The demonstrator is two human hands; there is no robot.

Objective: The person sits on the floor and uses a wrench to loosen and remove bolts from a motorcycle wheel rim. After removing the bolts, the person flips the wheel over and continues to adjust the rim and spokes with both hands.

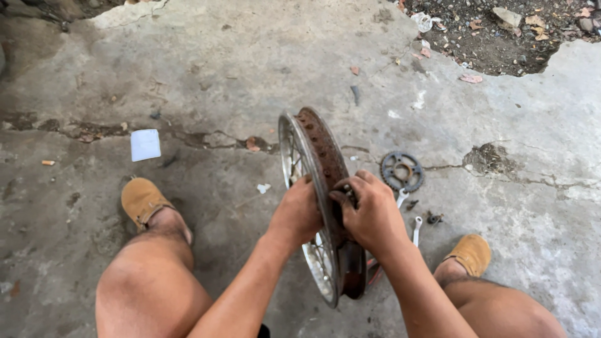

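The rusty spoked wheel rim (322, 188) stands upright on the cracked concrete floor (219, 81) between the knees. The left hand (299, 209) steadies its chrome edge while the right hand (370, 211) closes fingers over the rusty well. A sprocket (402, 170) and 2 spanners (416, 228) lie right of the rim; what the right fingers pinch is hidden.

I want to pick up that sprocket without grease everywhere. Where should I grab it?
Take the sprocket by its toothed outer edge, coming from above on its far, open side. It lies flat on the concrete floor, and spanners and small parts crowd its near edge.
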